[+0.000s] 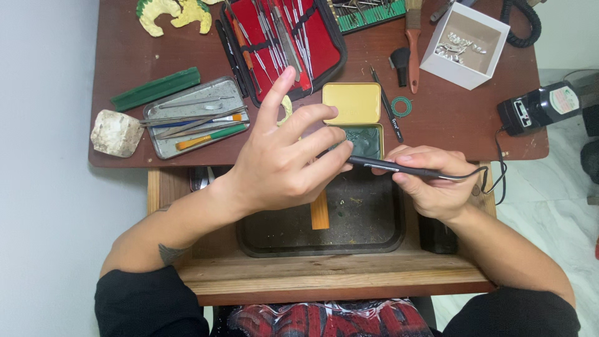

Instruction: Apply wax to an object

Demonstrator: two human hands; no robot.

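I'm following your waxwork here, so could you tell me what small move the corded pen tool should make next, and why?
Probably ease the pen tool in the right hand a touch further left: its tip sits at the left hand fingertips, beside the open tin of green material.

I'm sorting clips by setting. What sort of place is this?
Probably a dental technician's workbench: yellow jaw casts, a red case of fine metal instruments, and a corded pen tool in the right hand.

a small yellow tin (353,118) lies open at centre with its lid flipped up toward 12 o'clock, a white square open-topped box (464,45) stands at 1 o'clock, and a black device at 3 o'clock bears a round pale label (564,98) with coloured print.
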